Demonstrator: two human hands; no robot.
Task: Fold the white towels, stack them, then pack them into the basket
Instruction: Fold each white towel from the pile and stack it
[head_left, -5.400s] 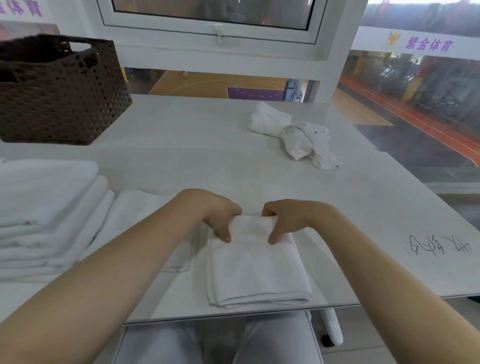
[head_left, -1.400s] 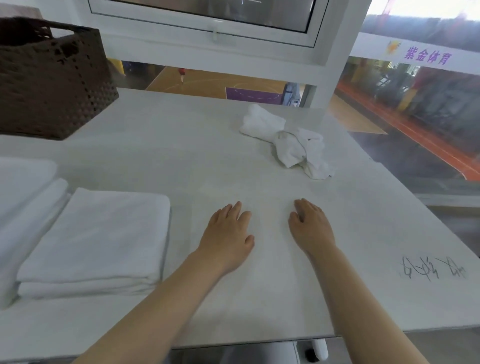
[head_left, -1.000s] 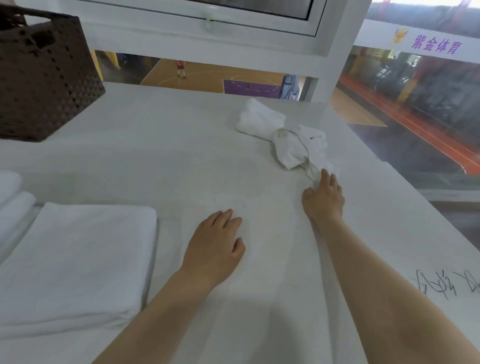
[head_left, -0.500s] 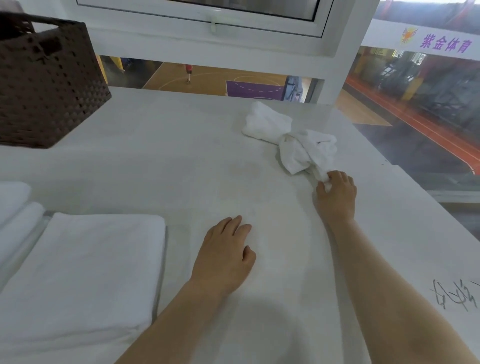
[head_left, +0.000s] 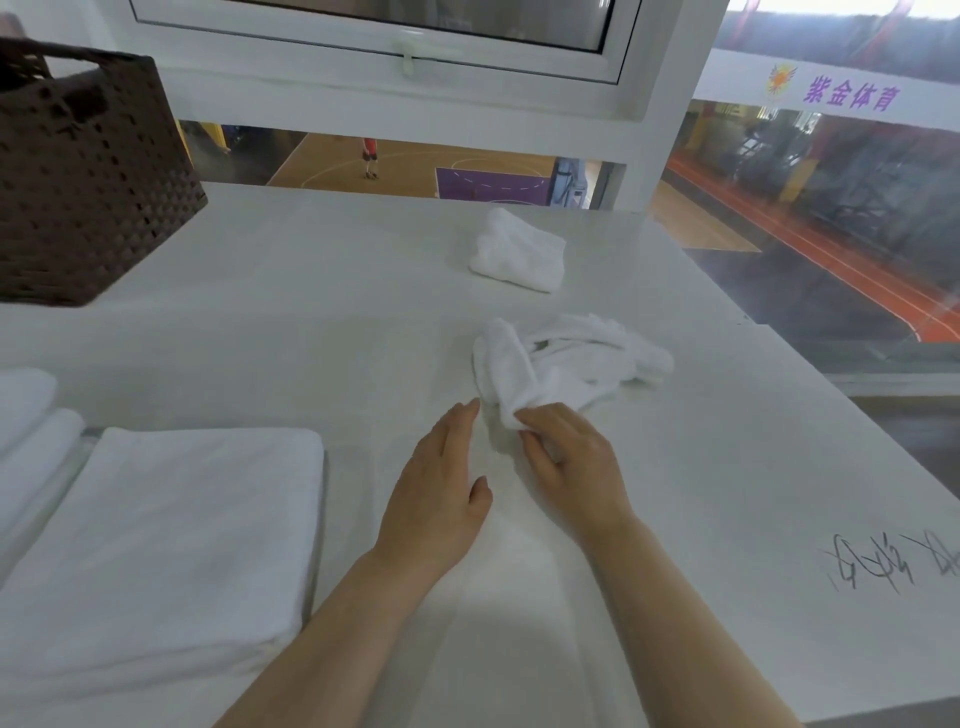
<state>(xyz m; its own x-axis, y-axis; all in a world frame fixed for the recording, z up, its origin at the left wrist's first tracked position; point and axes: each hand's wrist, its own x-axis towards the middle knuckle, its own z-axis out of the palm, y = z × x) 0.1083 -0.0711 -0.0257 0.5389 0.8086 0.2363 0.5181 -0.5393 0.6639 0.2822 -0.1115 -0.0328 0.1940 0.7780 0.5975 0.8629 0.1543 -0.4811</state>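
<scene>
Two hands work at the table's (head_left: 311, 322) middle: the right hand (head_left: 566, 457) pinches a corner of the crumpled white towel (head_left: 576, 364), which lies bunched and wrinkled; the left hand (head_left: 441, 488) rests flat with straight fingers beside it.

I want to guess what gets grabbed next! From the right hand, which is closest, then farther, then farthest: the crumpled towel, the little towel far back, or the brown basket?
Seen from the head camera, from the right hand:
1. Crumpled towel: pinched in its fingers.
2. Little towel: farther back, toward the window.
3. Brown basket: far-left corner.
</scene>
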